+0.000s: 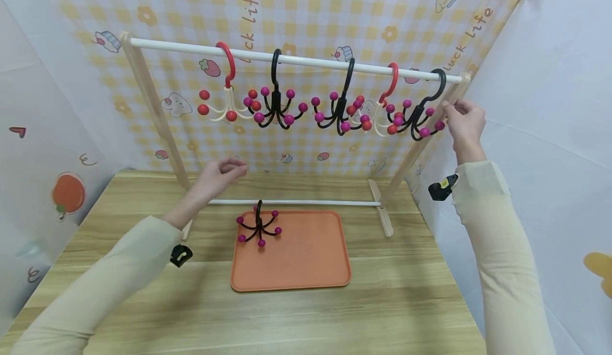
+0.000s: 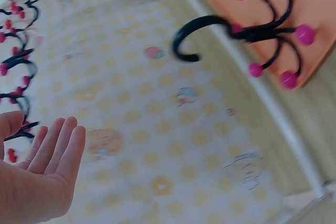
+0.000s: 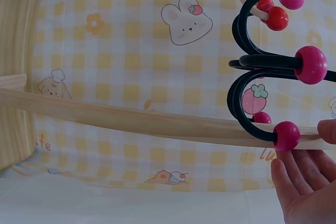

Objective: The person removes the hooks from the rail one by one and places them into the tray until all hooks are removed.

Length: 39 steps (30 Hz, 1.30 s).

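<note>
Five hooks are hung on the rail: red, black, black, red, black. The last black hook, at the rail's right end, is touched by the right hand, whose fingertips rest at one pink ball; whether it is pinched cannot be told. One hook is left on the tray below the rail. The left hand is held open and empty above the tray. By this count, the hanging appears nearly done, with one hook remaining.
</note>
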Tool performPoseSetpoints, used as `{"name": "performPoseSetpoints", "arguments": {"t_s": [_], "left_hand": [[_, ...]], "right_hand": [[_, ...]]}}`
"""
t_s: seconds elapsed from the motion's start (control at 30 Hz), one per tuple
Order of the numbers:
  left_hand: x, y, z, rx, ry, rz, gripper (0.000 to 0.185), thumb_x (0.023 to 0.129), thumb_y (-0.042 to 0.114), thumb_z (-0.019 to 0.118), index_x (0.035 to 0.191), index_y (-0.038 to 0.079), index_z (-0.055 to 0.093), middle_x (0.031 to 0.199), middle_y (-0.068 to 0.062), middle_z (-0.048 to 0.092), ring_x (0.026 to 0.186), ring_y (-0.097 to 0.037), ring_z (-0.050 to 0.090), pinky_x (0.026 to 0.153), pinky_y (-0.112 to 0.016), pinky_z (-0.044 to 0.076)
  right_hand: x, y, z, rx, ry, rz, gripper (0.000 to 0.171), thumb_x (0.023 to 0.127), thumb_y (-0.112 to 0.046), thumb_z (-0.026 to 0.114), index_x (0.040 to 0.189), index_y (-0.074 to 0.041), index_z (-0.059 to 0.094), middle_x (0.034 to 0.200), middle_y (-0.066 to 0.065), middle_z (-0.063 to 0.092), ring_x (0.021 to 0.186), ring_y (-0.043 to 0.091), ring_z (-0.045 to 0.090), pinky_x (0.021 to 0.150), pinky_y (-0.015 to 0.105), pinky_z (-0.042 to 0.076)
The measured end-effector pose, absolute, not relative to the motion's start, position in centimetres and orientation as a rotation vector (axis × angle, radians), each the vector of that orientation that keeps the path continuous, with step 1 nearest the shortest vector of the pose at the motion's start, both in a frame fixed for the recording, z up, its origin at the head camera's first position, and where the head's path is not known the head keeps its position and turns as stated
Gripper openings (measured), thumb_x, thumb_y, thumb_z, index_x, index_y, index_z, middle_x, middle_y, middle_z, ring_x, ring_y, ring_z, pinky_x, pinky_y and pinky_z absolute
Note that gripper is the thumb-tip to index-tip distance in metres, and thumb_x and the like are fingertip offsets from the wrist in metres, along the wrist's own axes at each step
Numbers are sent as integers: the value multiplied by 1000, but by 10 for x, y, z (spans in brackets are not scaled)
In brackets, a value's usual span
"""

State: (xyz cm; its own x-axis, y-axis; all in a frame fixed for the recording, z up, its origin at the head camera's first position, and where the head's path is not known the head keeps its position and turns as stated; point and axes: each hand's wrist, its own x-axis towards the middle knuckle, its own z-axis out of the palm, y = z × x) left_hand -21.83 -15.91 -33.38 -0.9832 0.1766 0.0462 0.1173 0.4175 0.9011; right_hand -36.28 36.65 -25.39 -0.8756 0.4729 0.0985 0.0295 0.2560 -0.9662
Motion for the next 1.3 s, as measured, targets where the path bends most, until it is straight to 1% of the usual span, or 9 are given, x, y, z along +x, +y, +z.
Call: {"name": "performPoseSetpoints", "arguments": {"t_s": [0.07,0.2,0.33,0.37,0.47,0.6,0.8,1.0,1.3], "left_hand": [[-217,-160,-322,299,2601,1674,40,89,30,52,113,-2,51,108,-19,57,95,-27,54,81,-36,45],[-213,-161,-300,337,2644,1692,40,89,33,52,114,2,51,110,-15,57,97,-24,54,84,-38,43],[-212,-159,-277,400,2699,1755,36,89,30,53,110,1,54,109,-13,59,96,-19,56,82,-33,46],[-211,-158,-271,412,2720,1762,35,89,29,53,110,1,54,108,-12,59,95,-18,56,81,-32,46],[-212,-158,-256,422,2755,1807,36,88,29,54,109,1,54,107,-11,60,92,-14,57,80,-29,47],[-216,-159,-239,387,2781,1882,36,88,29,55,111,2,53,108,-9,60,92,-13,57,78,-25,47],[-227,-158,-224,330,2754,2034,32,88,24,56,112,3,54,110,-6,59,99,-17,55,80,-25,46],[-239,-157,-214,258,2806,2083,32,87,23,57,114,6,53,115,-7,56,104,-15,52,90,-26,40],[-256,-156,-207,140,2843,2024,40,87,26,56,123,8,49,124,-7,50,112,-13,47,93,-24,36]], "right_hand": [[-377,381,-263,-454,-2139,1670,40,71,-36,73,107,-21,63,106,-5,60,94,8,54,78,21,45],[-341,345,-239,-515,-2186,1597,39,80,-33,65,115,-17,59,113,-3,58,98,9,51,90,27,38],[-316,321,-224,-502,-2231,1564,43,84,-32,59,122,-13,53,119,0,54,102,10,48,93,27,36],[-317,323,-226,-469,-2192,1605,40,81,-30,63,117,-14,57,113,0,58,97,9,51,89,24,39],[-317,324,-227,-465,-2195,1596,39,80,-31,65,115,-15,59,112,-1,58,95,9,52,87,23,41],[-330,334,-231,-503,-2225,1575,43,82,-34,61,121,-16,54,119,0,54,103,11,48,92,27,38],[-344,351,-241,-465,-2179,1637,36,78,-32,67,111,-19,62,109,-5,60,94,8,52,88,26,41],[-314,319,-222,-499,-2223,1594,43,85,-32,58,123,-13,52,121,1,52,103,11,47,96,28,34],[-300,306,-216,-500,-2207,1589,43,86,-30,55,124,-11,51,120,2,52,99,9,47,95,25,34]]}}
